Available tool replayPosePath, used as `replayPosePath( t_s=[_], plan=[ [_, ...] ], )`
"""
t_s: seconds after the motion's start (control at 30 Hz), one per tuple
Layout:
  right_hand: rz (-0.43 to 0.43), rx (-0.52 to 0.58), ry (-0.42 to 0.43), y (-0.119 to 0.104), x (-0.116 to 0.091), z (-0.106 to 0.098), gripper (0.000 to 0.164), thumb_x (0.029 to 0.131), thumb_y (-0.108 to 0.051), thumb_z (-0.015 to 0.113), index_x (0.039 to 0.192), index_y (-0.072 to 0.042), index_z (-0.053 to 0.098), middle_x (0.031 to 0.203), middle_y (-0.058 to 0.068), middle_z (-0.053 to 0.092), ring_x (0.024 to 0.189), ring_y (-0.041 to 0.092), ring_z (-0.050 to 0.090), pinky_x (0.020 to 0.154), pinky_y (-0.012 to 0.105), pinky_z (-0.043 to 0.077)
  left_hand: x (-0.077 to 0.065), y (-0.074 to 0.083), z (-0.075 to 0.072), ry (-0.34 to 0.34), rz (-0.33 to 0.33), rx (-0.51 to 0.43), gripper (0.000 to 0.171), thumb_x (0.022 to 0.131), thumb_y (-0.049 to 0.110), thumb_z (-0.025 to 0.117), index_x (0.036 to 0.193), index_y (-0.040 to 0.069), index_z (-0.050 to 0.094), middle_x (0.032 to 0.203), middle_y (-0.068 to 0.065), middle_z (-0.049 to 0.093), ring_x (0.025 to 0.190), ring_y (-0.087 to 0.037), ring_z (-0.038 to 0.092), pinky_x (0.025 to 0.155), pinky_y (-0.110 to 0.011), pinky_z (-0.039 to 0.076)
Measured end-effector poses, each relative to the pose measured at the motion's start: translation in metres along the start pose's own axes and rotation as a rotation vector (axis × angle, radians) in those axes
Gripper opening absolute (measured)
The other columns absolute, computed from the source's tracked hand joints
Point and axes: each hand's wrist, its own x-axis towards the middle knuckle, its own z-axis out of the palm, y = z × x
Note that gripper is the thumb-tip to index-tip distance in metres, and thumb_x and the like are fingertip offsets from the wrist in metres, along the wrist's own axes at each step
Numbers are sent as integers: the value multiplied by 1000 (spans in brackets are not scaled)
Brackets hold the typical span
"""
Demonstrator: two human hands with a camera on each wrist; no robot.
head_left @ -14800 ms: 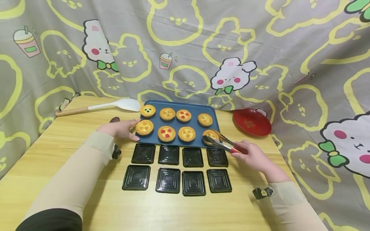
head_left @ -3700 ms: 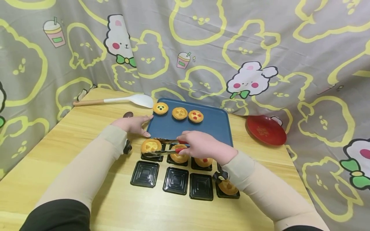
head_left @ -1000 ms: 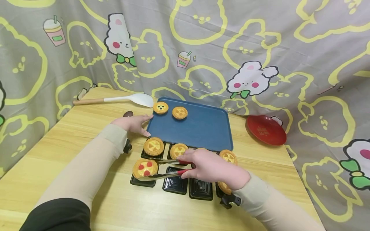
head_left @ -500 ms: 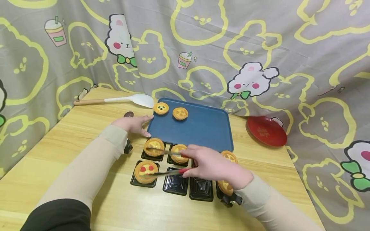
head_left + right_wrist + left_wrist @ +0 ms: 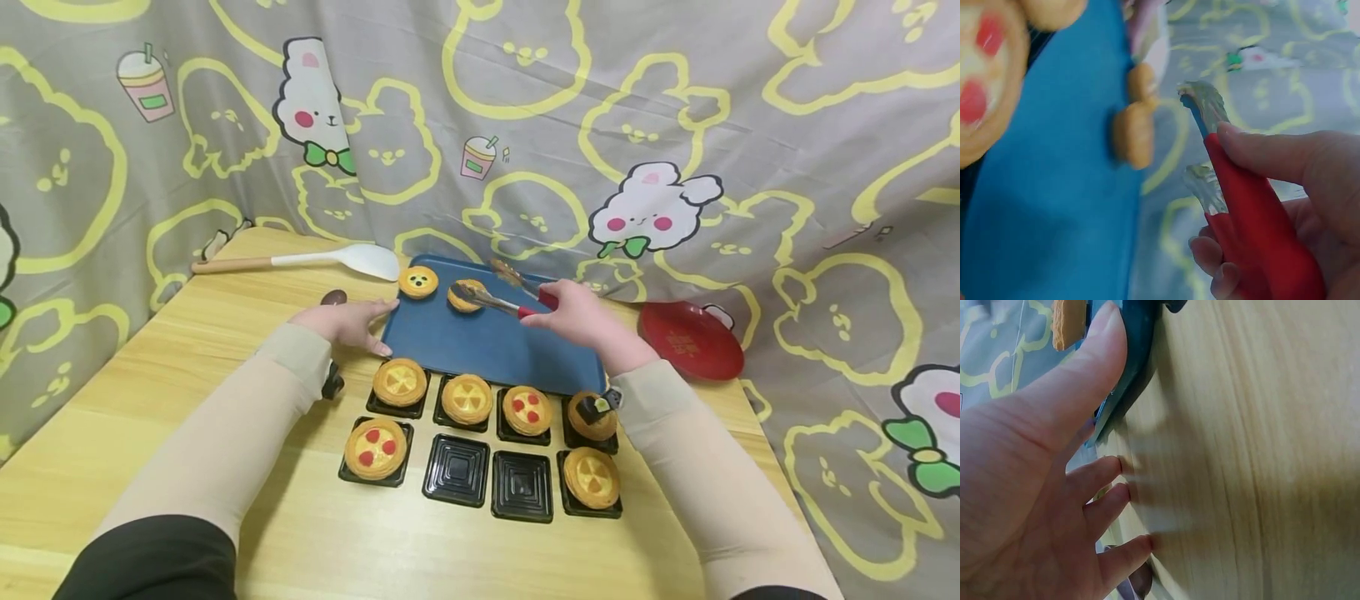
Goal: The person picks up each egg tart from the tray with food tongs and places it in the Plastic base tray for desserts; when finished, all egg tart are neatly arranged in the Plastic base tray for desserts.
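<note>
Right hand (image 5: 576, 315), fingers gripping spread tongs (image 5: 498, 303); wedge-topped tart (image 5: 462, 305) directly left; left hand (image 5: 342, 323), fingers outstretched, at tray's (image 5: 429, 335) left edge.

Red-handled tongs (image 5: 504, 306) (spread wide) above a blue tray (image 5: 442, 337) bearing two golden tarts (image 5: 417, 282).

Bare middle and front of the blue rectangular tray (image 5: 480, 346): open passage between the two hands. The left hand (image 5: 348, 325) bars the tray's left edge; the right hand (image 5: 573, 317) and tongs (image 5: 495, 302) obstruct its far right part, the right sleeve (image 5: 675, 433) the near right approach. The patterned curtain (image 5: 480, 83) stands close behind. From the near side, bare wooden table (image 5: 450, 558) leads to two unfilled black square holders (image 5: 456, 471), flanked by egg tarts (image 5: 375, 448) left, right and behind.
</note>
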Motion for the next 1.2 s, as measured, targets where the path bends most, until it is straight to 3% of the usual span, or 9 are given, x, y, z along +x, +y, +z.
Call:
replayPosePath(
  t_s=[0.1, 0.4, 0.57, 0.73, 0.93, 1.2],
  plan=[
    [45, -14, -59, 9, 13, 12, 77, 84, -41, 79, 141, 2, 51, 125, 19, 62, 108, 30, 59, 94, 45, 49, 1, 0, 0, -7, -1, -7, 103, 86, 39, 75, 159, 7, 10, 159, -29, 5, 146, -44, 8, 117, -56, 8],
    [94, -23, -93, 7, 29, 33, 67, 85, -37, 79, 137, 0, 56, 124, 17, 62, 103, 28, 58, 92, 44, 49, 1, 4, 0, -2, 5, 1, 102, 86, 37, 75, 158, 6, 10, 159, -29, 6, 145, -44, 9, 117, -56, 9],
    [94, -6, -94, 10, 31, 43, 60, 89, -35, 76, 135, -1, 59, 120, 15, 64, 98, 27, 58, 88, 43, 50, -1, 6, 1, -1, 1, -4, 102, 86, 37, 75, 158, 6, 10, 160, -27, 7, 145, -44, 11, 117, -56, 10],
    [68, -1, -59, 16, 25, 41, 60, 90, -36, 74, 137, -3, 58, 123, 12, 64, 106, 25, 60, 91, 43, 51, -1, 7, 3, -6, 7, -10, 102, 87, 36, 75, 158, 6, 10, 160, -27, 7, 146, -43, 10, 117, -55, 10],
    [-73, 32, 2, 13, -10, 11, 59, 88, -31, 77, 135, 1, 59, 115, 15, 67, 95, 26, 62, 79, 41, 53, 0, 7, 4, -24, 6, -6, 100, 88, 35, 74, 158, 5, 8, 159, -29, 6, 146, -43, 8, 117, -54, 9],
    [-312, 101, -41, -7, -95, -29, 56, 83, -25, 82, 133, -7, 63, 95, -1, 62, 80, 18, 55, 64, 32, 51, -2, 4, 1, 5, 4, 4, 102, 87, 37, 75, 158, 5, 9, 159, -29, 7, 145, -45, 10, 117, -55, 10]
  ],
)
